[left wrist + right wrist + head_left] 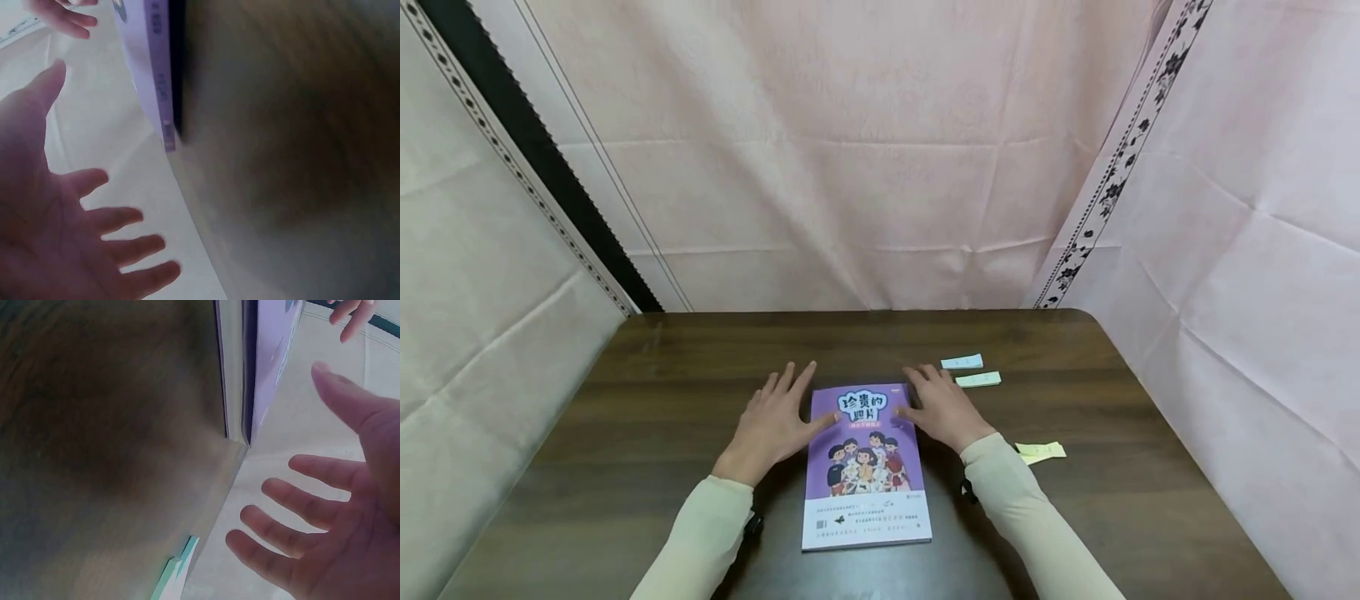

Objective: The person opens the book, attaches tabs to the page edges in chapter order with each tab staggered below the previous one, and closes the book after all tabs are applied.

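Purple paperback book [865, 462] lies flat, closed, mid-table [662, 400], near edge. Cover: cartoon group of kids, white band at bottom with QR code; Chinese title reads 珍贵的照片, small print unreadable. Left hand [775, 425] and right hand [942, 408] flank the far end, fingers spread straight, thumbs touching the cover. Paper slips [977, 379] at right.

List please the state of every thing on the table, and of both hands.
Book: closed, lying flat, cover up.
Left hand: open, fingers straight, thumb at the book's left edge.
Right hand: open, fingers spread, thumb at the book's right edge.
Two pale blue-green paper slips: flat, near each other, beyond the right hand.
Yellow slips: flat, overlapping, beside the right sleeve.
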